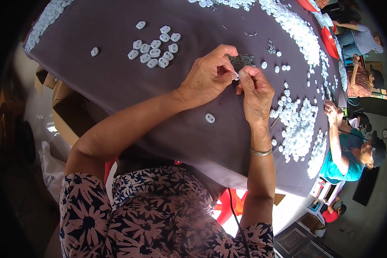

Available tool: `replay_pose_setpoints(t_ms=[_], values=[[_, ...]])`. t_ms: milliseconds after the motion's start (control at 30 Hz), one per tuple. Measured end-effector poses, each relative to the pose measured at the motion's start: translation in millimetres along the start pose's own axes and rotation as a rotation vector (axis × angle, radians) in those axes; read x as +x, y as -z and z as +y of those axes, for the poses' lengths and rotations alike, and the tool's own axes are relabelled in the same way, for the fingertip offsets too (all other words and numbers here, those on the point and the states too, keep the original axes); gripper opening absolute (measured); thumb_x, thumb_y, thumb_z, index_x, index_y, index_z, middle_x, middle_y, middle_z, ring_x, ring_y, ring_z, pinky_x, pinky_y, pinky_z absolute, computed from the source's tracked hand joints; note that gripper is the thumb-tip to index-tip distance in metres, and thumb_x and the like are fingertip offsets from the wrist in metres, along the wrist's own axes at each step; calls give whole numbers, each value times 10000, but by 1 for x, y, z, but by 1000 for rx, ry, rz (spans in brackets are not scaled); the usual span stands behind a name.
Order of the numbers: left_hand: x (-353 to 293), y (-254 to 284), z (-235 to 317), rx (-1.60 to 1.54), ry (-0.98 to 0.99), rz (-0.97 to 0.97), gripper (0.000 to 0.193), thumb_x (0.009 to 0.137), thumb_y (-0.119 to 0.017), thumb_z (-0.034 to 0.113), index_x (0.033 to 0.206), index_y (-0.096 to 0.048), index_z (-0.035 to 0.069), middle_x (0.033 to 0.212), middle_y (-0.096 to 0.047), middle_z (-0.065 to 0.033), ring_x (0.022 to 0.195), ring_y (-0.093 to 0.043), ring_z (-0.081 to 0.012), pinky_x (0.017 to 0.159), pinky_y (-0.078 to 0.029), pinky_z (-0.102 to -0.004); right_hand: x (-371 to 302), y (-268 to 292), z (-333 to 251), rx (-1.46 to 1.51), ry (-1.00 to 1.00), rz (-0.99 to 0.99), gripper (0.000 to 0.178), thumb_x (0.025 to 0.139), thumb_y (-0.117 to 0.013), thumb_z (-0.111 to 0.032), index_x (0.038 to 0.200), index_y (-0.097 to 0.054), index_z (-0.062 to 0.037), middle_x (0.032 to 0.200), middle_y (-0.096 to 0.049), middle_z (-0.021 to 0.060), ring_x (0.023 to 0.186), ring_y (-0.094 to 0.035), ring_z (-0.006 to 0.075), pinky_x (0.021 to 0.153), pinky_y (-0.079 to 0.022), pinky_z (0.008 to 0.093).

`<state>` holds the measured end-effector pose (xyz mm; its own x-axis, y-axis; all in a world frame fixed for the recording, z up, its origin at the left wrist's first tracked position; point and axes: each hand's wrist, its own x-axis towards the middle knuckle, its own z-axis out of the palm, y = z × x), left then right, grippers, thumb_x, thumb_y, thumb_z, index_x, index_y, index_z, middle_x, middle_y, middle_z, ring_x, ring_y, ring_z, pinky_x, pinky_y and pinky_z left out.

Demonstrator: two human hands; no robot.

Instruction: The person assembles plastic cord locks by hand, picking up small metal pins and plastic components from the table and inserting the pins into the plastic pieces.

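My left hand and my right hand meet over the table, fingertips pinched together on a small white plastic piece. Most of that piece is hidden by the fingers. Right behind the fingertips lies a pile of thin dark metal bits, too small to tell whether they are springs or pins. One white oval piece with two holes rests on the cloth nearer to me. A loose group of similar two-holed pieces lies beyond my left hand. To the right of my right hand spreads a heap of smaller white pieces.
A dark cloth covers the table. Long bands of white pieces run along its far and right sides, near a red basket. A co-worker in a teal shirt works at the right edge. A cardboard box stands at the left.
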<state>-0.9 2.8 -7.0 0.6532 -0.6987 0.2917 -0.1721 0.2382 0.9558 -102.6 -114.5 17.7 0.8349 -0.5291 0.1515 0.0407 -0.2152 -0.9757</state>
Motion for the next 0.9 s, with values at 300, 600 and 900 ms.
replay_pose_setpoints(t_ms=[300, 600, 900], values=[[0, 1, 2, 1, 7, 15, 142, 826, -601, -92, 939, -561, -16, 1093, -533, -39, 765, -570, -50, 679, -479, -208, 6, 4, -4, -144, 9, -55, 108, 933, -597, -101, 929, -619, 5, 743, -578, -7, 596, -508, 57, 541, -444, 211], [-2, 1, 2, 58, 11, -14, 326, 831, -580, -99, 1117, -468, 11, 798, -567, -5, 756, -546, -29, 693, -467, -198, 6, 3, -4, -191, 19, -94, 109, 927, -601, -95, 926, -625, 12, 763, -595, -8, 588, -517, 50, 514, -465, 205], [0, 2, 2, 65, 21, -34, 187, 835, -589, -86, 989, -529, 3, 971, -548, -24, 755, -546, -41, 677, -465, -202, 13, 14, -5, -141, -49, -168, 100, 922, -596, -85, 912, -631, 8, 744, -577, -4, 599, -519, 56, 526, -470, 210]])
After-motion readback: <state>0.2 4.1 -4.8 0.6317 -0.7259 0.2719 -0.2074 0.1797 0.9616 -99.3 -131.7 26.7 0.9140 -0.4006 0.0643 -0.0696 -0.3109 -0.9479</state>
